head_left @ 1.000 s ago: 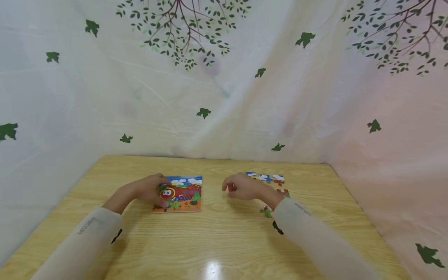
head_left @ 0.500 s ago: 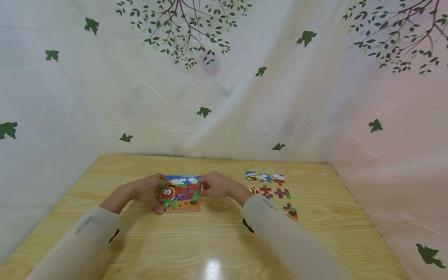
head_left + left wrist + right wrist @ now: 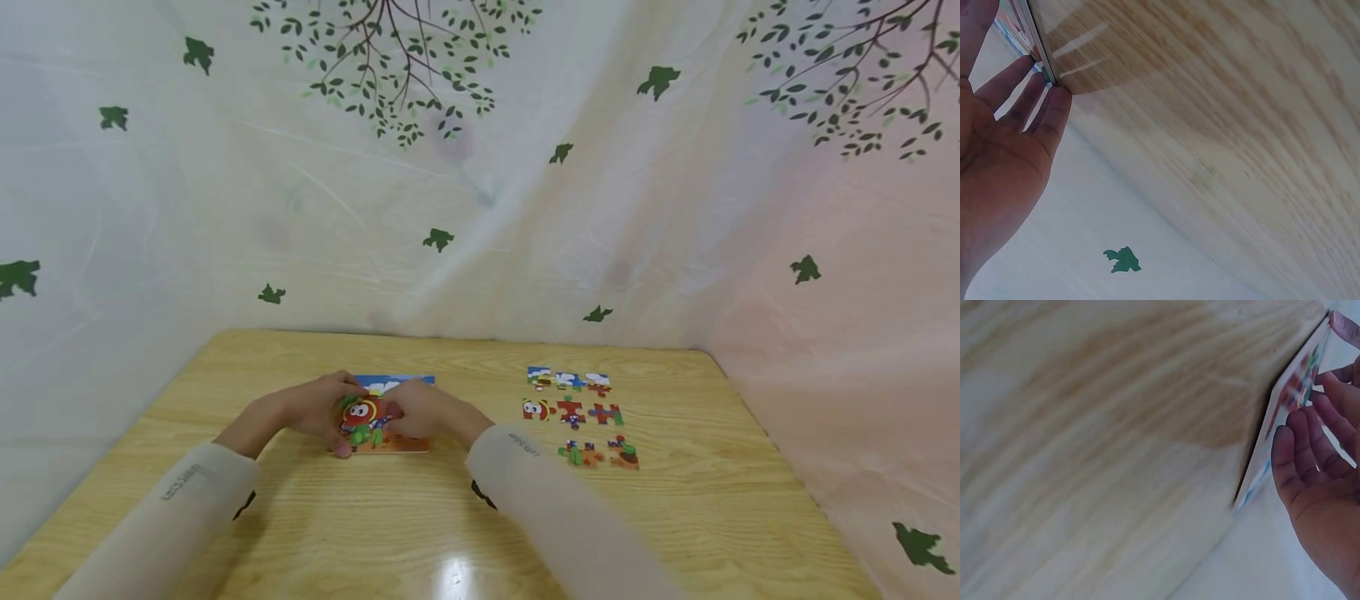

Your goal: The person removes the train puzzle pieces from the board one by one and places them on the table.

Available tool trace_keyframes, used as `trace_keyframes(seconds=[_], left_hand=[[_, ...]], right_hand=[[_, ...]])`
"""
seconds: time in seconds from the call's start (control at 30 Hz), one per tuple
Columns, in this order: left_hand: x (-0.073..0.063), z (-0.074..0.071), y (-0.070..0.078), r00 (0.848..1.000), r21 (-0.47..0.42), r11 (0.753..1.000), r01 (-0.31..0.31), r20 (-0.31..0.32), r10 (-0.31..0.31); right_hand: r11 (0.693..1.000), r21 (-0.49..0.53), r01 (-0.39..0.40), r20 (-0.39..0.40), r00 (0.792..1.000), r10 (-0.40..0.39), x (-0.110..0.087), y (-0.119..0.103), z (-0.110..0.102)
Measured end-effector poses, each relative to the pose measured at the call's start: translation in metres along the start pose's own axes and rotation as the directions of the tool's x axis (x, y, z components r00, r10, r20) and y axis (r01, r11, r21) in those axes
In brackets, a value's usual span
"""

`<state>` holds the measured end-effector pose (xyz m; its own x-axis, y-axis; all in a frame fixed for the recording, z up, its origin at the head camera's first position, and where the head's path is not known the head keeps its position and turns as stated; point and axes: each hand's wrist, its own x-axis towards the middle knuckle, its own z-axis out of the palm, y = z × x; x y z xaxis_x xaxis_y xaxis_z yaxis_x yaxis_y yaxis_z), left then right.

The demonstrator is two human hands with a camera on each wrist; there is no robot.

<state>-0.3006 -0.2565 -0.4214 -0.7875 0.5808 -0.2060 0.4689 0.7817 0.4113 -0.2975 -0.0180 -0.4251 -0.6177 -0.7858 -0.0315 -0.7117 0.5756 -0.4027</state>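
Observation:
A square picture board [image 3: 412, 446] with a red cartoon train lies at the middle left of the table. My left hand [image 3: 318, 408] grips its left side in the head view, thumb at the near corner. The left wrist view has the left hand's fingertips [image 3: 1060, 94] against the board's edge. Over the board's right half is my right hand [image 3: 423, 408], its fingers bent and fingertips close to the picture. The right wrist view puts the right hand [image 3: 1329, 500] beside the board [image 3: 1291, 387]; whether a piece is between its fingers is unclear.
Several loose jigsaw pieces [image 3: 570, 410] lie in rough rows to the right of the board. Behind the wooden table [image 3: 420, 517] hangs a pale curtain [image 3: 360, 208] with printed leaves and green birds.
My right hand has moved left, from beside the loose pieces to over the board, uncovering the pieces. My left hand stays at the board's left side.

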Motion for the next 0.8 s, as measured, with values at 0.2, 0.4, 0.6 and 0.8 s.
trace_keyframes(seconds=[0.2,0.4,0.6,0.8], left_hand=[[0.000,0.000,-0.002,0.999,0.009,0.999,-0.045,-0.009,0.045],[-0.001,0.000,-0.002,0.998,0.018,0.998,-0.065,-0.003,0.065],[-0.002,-0.001,0.000,0.998,0.007,0.998,-0.062,-0.006,0.062],[-0.003,-0.001,0.001,0.998,0.011,0.998,-0.058,-0.016,0.058]], right_hand=[[0.999,0.028,-0.019,-0.031,0.999,0.020,0.010,-0.004,0.011],[0.997,0.068,-0.041,-0.033,0.999,0.043,0.015,-0.007,0.017],[0.990,0.111,-0.088,-0.035,0.995,0.093,0.018,-0.009,0.020],[0.973,0.161,-0.166,-0.027,0.985,0.172,0.023,-0.011,0.023]])
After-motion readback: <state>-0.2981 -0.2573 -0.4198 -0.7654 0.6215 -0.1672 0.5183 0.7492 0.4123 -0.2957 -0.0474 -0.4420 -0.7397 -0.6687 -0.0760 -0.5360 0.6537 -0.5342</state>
